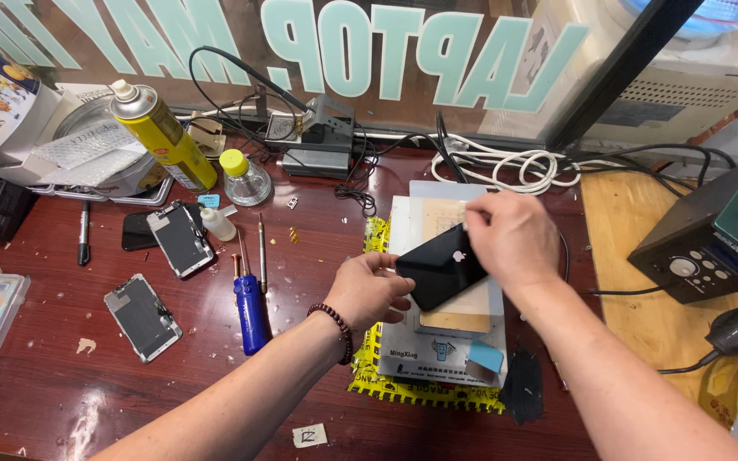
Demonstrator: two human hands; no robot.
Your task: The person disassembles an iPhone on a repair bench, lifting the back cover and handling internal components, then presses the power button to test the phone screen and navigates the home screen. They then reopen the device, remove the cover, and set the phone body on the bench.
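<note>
— Left hand (pixel 375 290), beaded wrist, fingertips pinching the near-left edge of the black phone (pixel 440 266)?

— Yes. Right hand (pixel 514 237) grips its far edge from above; phone tilted, lifted just over the white heating pad (pixel 442 341) on the red-brown bench (pixel 215 341).

— Left of that?

— Blue screwdriver (pixel 250 312), two opened phone frames (pixel 143 316). Farther back: small bottle (pixel 244 177), yellow spray can (pixel 162 134), coiled white cable (pixel 514 171).

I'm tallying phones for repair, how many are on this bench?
3: a black phone held by both hands over the heating pad, and two opened phones lying left. More may be hidden.
</note>
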